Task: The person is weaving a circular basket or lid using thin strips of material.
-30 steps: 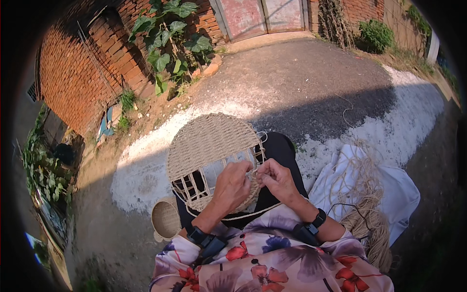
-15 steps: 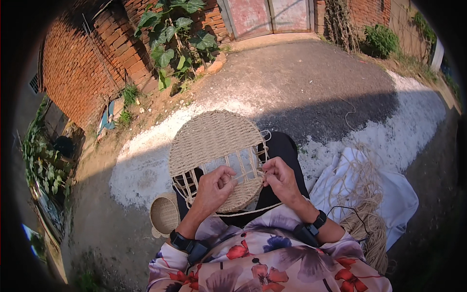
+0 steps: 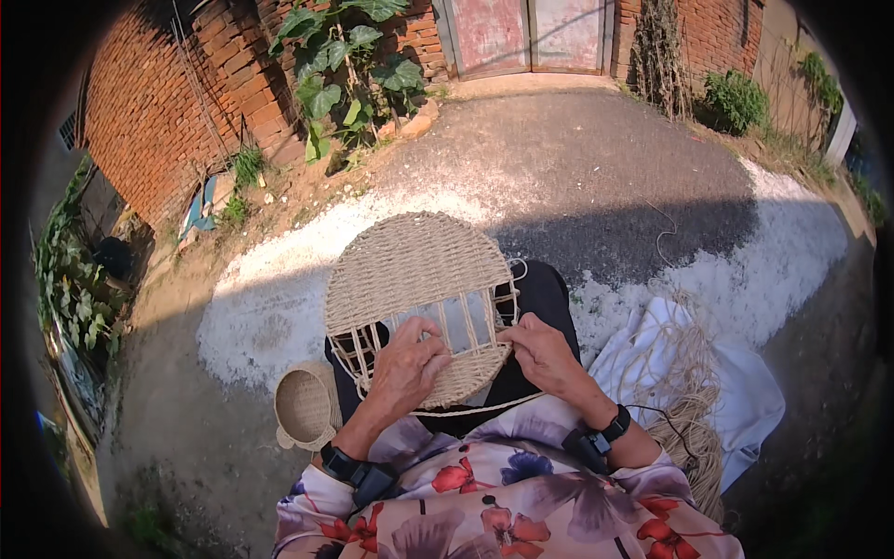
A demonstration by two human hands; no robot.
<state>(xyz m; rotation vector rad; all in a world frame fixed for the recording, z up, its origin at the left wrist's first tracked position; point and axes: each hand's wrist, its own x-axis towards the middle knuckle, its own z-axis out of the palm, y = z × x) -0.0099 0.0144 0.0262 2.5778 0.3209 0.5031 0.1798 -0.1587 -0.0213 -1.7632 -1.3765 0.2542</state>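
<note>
A round basket (image 3: 419, 261) woven from tan cord rests on my lap. Its far part is closely woven, and a narrower woven band (image 3: 461, 374) lies near me. Bare upright cords (image 3: 470, 321) cross the gap between them. Over the left part of this gap, my left hand (image 3: 408, 363) has its fingers curled in; what they hold is hidden. At the right end of the near band, my right hand (image 3: 545, 354) pinches a cord with thumb and forefinger. A loose length of cord (image 3: 484, 408) sags below the basket's near edge.
A small woven basket (image 3: 307, 405) stands on the ground to my left. On my right, a large tangle of tan cord (image 3: 684, 438) lies over a white cloth (image 3: 745, 391). Ahead are a brick wall (image 3: 149, 130), leafy plants (image 3: 321, 93) and a double door (image 3: 531, 37).
My left hand has turned over, its fingers curling further into the gap. My right hand has moved slightly down at the band's end. The view has shifted a little.
</note>
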